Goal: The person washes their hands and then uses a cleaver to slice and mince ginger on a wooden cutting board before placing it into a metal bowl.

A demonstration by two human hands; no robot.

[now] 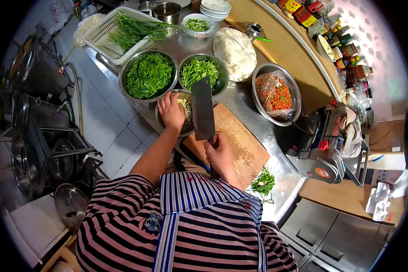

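Note:
My right hand (221,154) grips the dark handle of a cleaver (204,108). Its broad blade points away from me, covering part of the small metal bowl's right side and of the bowl behind. My left hand (171,112) lies over the small metal bowl (188,131), fingers at its far left rim; whether they grip it cannot be told. Chopped pale pieces (185,106), perhaps garlic, are in that bowl. A wooden cutting board (244,149) lies under my right hand. Cut greens fill a large metal bowl (149,76), and paler cut stems (199,69) fill another metal bowl (223,83).
Trimmed greens (263,183) lie by the board's near right corner. Chopped red peppers (278,97) sit in a metal bowl at right, near a metal machine (326,153). A bagged white mass (236,52), a white basket (98,39) and stacked bowls (216,8) stand farther back.

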